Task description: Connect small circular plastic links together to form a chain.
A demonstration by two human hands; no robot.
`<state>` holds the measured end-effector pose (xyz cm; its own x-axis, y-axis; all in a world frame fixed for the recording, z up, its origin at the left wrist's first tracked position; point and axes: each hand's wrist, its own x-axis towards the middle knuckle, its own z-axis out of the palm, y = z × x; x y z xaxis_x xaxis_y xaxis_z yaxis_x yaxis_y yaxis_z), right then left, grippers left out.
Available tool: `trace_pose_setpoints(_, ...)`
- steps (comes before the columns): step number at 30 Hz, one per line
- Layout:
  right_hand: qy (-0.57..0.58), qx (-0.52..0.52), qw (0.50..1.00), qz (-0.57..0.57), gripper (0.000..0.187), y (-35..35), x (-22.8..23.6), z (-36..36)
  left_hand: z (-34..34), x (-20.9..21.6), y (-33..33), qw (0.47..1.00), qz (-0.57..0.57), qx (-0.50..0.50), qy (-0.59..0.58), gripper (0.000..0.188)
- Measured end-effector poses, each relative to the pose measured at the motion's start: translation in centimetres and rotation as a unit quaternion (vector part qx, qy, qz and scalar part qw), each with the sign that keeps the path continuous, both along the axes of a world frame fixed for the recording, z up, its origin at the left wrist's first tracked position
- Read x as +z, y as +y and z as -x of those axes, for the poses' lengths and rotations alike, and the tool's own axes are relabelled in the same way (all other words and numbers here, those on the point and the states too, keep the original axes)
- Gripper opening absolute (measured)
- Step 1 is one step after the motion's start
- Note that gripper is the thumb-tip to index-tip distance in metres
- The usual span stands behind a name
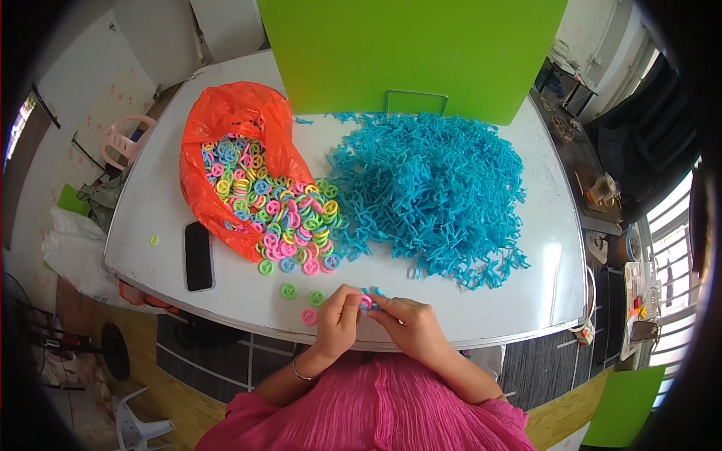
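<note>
At the table's near edge my two hands meet, fingers closed in a pinch. My left hand (338,322) grips the side of a small pink plastic wheel (366,301). A small blue plastic piece (377,291) pokes out against that wheel, pinched by my right hand (412,323); fingers partly cover both parts. Just left of my left hand lie loose wheels: a pink wheel (309,316), a green wheel (317,298) and another green wheel (288,291). Beyond my hands spreads a big heap of blue plastic pieces (436,188).
A red plastic bag (199,180) spills multicoloured wheels (301,218) onto the white table (519,301). Beside it lies a black phone (198,257). A tall green board (414,60) stands at the back, with a wire stand (416,92) at its foot. A pink chair (124,143) is at left.
</note>
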<state>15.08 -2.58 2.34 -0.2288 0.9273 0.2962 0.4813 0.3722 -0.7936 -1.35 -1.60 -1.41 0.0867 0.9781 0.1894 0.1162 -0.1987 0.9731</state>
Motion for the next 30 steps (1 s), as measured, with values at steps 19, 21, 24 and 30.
trace_pose_setpoints(19, 0.041, -0.002, 0.999, -0.034, 0.035, 0.2, 0.1, 0.5, -0.6, 0.8, 0.4, 0.999, -0.041, 0.017, -0.019, 0.024)
trace_pose_setpoints(21, 0.061, 0.032, 0.997, 0.030, 0.044, 0.1, -0.1, 0.0, -0.6, 0.9, 0.6, 1.000, -0.022, 0.014, -0.016, 0.024)
trace_pose_setpoints(24, 0.086, 0.062, 0.951, 0.289, 0.055, 0.3, 3.0, -1.0, -0.2, 1.0, 1.1, 0.997, 0.049, 0.017, -0.056, 0.025)
trace_pose_setpoints(30, 0.004, 0.096, 0.995, 0.001, 0.045, 1.5, 2.0, -4.2, 0.9, 1.5, 1.6, 0.944, 0.256, 0.017, -0.207, 0.025)
